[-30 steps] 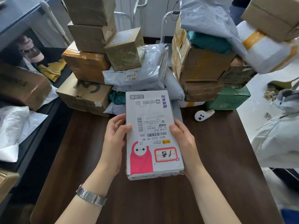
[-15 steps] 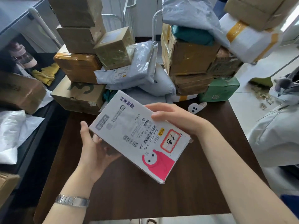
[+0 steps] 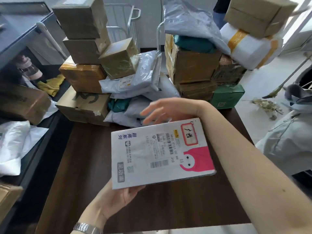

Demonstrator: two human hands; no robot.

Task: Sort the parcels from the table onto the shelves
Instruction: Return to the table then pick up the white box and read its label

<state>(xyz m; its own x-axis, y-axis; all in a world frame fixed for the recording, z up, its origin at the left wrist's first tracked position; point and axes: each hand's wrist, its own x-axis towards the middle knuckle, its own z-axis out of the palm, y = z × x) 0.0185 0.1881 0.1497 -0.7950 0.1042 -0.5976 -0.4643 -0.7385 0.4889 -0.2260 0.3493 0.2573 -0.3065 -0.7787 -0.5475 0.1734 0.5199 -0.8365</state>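
A flat white parcel [image 3: 160, 152] with a shipping label and a pink cartoon figure is held level above the dark wooden table [image 3: 81, 166]. My left hand [image 3: 118, 198] grips it from below at its near edge. My right hand [image 3: 168, 108] hovers just beyond the parcel's far edge, fingers spread and blurred, holding nothing. Behind it lie grey poly mailers [image 3: 138, 78] and stacked brown boxes [image 3: 82, 76]. More brown boxes [image 3: 190, 66] and a green parcel [image 3: 226, 96] stand at the back right.
A shelf unit on the left holds a brown box [image 3: 22, 102], white bags [image 3: 13, 146], a yellow cloth [image 3: 50, 86] and a bottle [image 3: 28, 68]. A white taped parcel [image 3: 249, 49] tops the right stack. Grey sacks [image 3: 287, 137] lie on the floor at right.
The parcel has been turned so its pink figure faces right. My right hand has let go and moved beyond it toward the pile; my left hand alone holds the parcel.
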